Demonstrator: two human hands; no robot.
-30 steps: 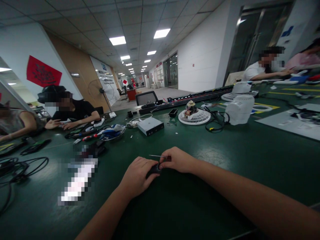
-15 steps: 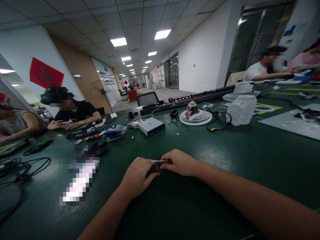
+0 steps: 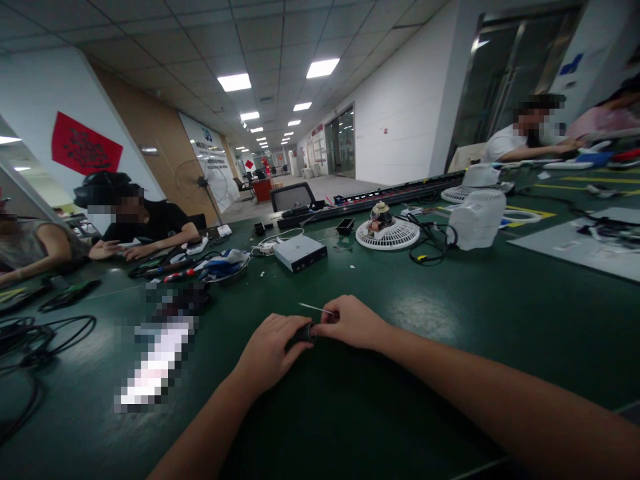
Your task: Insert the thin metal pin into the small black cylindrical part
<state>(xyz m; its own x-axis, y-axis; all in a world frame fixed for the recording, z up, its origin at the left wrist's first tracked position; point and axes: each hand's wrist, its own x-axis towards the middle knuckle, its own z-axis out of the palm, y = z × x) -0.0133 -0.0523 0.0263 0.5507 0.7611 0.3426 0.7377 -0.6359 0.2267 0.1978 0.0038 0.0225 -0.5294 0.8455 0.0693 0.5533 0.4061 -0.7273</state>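
Both my hands meet low in the middle of the green table (image 3: 450, 313). My left hand (image 3: 270, 350) is closed around a small black part (image 3: 300, 333), most of which is hidden under the fingers. My right hand (image 3: 350, 322) touches that part from the right and pinches a thin metal tool (image 3: 315, 308), a slim shaft that points left and slightly up.
A grey box (image 3: 300, 252) lies further back at the centre. Behind it stand a white fan grille with a motor (image 3: 387, 232) and a white fan body (image 3: 477, 219). Black cables (image 3: 40, 333) lie at the left, beside a blurred object (image 3: 155, 363). Other people sit along the left and far right.
The thin tool in my right hand dipped to lie flat across the black part, then rose again to point left and up. Both hands stayed in place.
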